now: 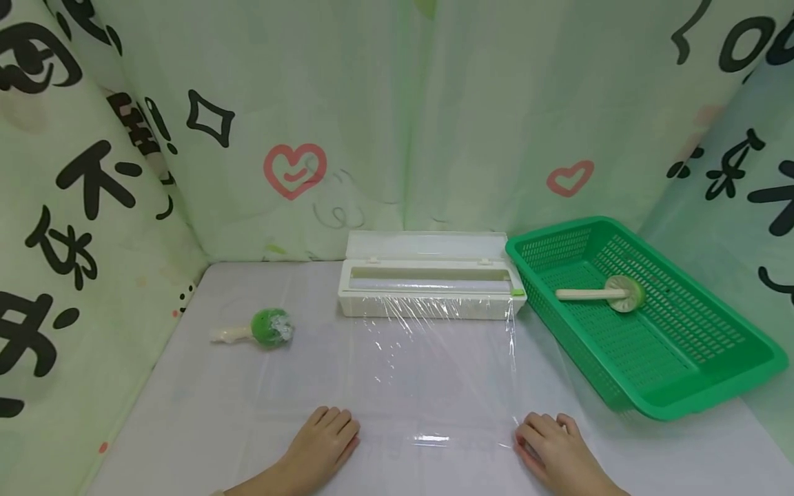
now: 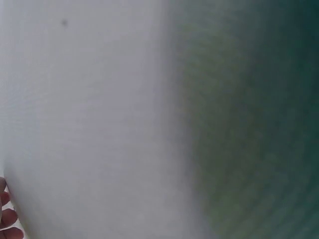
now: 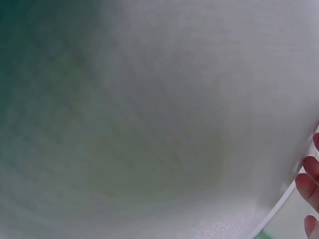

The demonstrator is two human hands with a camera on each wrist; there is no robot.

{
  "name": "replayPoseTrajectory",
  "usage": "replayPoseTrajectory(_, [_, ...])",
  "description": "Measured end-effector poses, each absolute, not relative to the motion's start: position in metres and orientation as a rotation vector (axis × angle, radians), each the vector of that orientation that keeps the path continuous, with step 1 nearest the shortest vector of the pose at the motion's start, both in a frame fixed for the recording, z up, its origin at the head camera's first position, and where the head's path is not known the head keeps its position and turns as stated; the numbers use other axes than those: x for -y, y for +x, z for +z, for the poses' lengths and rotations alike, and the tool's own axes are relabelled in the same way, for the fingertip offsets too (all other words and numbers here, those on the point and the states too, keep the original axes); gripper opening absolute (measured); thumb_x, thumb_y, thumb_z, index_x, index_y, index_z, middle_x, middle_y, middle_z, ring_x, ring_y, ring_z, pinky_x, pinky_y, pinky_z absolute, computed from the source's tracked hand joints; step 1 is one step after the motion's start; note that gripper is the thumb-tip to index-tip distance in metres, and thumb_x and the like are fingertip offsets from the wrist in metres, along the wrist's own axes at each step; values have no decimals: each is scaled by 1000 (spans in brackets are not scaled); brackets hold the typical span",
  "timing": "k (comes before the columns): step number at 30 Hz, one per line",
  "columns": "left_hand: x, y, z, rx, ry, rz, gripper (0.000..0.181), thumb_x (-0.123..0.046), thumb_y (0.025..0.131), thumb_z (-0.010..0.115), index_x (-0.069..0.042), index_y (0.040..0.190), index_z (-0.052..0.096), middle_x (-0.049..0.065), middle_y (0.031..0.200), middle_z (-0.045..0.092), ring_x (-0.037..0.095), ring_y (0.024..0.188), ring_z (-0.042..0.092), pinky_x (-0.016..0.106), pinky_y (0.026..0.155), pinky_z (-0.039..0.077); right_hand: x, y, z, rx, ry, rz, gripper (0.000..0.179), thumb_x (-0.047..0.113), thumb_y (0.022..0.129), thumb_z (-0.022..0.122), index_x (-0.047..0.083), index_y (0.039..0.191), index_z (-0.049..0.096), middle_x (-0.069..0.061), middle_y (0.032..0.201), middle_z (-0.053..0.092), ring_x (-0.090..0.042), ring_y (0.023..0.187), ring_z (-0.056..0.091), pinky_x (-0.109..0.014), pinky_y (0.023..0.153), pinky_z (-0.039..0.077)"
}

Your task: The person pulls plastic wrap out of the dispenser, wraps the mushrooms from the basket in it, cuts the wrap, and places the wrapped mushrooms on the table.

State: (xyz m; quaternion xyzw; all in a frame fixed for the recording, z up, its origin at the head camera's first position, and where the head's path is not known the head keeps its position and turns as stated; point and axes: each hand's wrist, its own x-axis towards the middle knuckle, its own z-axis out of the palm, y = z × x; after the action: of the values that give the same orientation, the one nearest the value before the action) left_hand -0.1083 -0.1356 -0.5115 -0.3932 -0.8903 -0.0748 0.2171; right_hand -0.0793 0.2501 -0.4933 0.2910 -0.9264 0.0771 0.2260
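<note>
A clear sheet of cling film (image 1: 434,386) runs from a white film dispenser (image 1: 434,303) toward the front of the white table. My left hand (image 1: 322,441), fingers curled, holds the sheet's near left corner. At the near right corner, my right hand (image 1: 552,448) pinches the film, which wrinkles by the fingertips. The dispenser's lid (image 1: 428,244) is raised, and the roll (image 1: 428,284) shows inside. Both wrist views are mostly blurred white and green; left-hand fingertips (image 2: 9,217) and right-hand fingertips (image 3: 306,184) show only at their edges.
Left of the dispenser lies a round green-headed thing (image 1: 269,327) with a pale handle. A similar pale-handled one (image 1: 623,294) lies in a green basket (image 1: 701,406) at right. Printed curtains (image 1: 372,103) enclose the back and sides of the table (image 1: 205,413).
</note>
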Motion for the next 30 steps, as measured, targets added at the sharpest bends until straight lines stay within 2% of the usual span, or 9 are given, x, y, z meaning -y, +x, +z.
replayPoseTrajectory(3, [135,-108,-511,2495,-1083,-193,13,-26,81,66,-16,84,58,-6,79,53,11,74,49,30,72,42,-252,-81,-487,2610,857,173,32,45,94,41,22,75,53,12,78,46,-6,68,45,-38,66,35])
replayPoseTrajectory(5, [135,-108,-511,2497,-1084,-189,13,-27,82,65,-16,84,58,-6,79,52,11,74,48,30,72,42,-254,-86,-478,2630,885,158,18,38,84,62,23,77,55,12,79,47,-6,70,46,-38,66,36])
replayPoseTrajectory(7, [135,-108,-511,2491,-1087,-192,12,-27,83,63,-16,84,57,-5,79,51,11,73,47,29,72,41,-255,-95,-460,2624,895,160,20,29,70,73,21,80,57,11,80,51,-8,71,50,-38,66,39])
replayPoseTrajectory(9, [135,-108,-512,2485,-1090,-194,12,-27,85,60,-16,84,57,-5,79,51,11,73,47,29,71,41,-259,-109,-435,2614,858,186,25,23,65,74,18,85,60,7,84,57,-13,75,55,-39,67,42])
replayPoseTrajectory(12, [136,-108,-512,2486,-1091,-190,12,-28,86,59,-16,84,58,-5,79,51,11,73,47,29,72,41,-271,-135,-390,2605,776,229,29,16,69,72,10,96,61,-3,91,62,-23,80,59,-43,65,47])
replayPoseTrajectory(16, [134,-107,-510,2505,-1092,-173,12,-26,82,65,-16,84,58,-5,79,52,11,73,47,29,72,41,-298,-172,-337,2715,633,229,39,8,74,71,3,108,54,-16,102,58,-35,90,55,-51,70,44])
replayPoseTrajectory(19, [133,-107,-509,2525,-1087,-157,14,-25,79,68,-16,84,58,-5,79,52,11,73,48,29,72,41,-324,-203,-317,2823,556,182,43,9,78,68,1,115,49,-22,109,52,-40,94,49,-53,69,40])
replayPoseTrajectory(26, [133,-106,-507,2540,-1086,-120,14,-26,80,67,-16,84,58,-5,79,52,11,73,48,30,73,42,-390,-266,-328,3147,478,-55,48,21,88,59,5,127,36,-27,126,33,-50,108,32,-63,81,29])
replayPoseTrajectory(30, [133,-107,-510,2528,-1089,-113,14,-26,80,66,-16,85,58,-5,79,51,11,73,48,29,72,41,-419,-282,-357,3216,457,-147,59,23,82,66,8,129,34,-28,128,29,-51,110,30,-63,84,27])
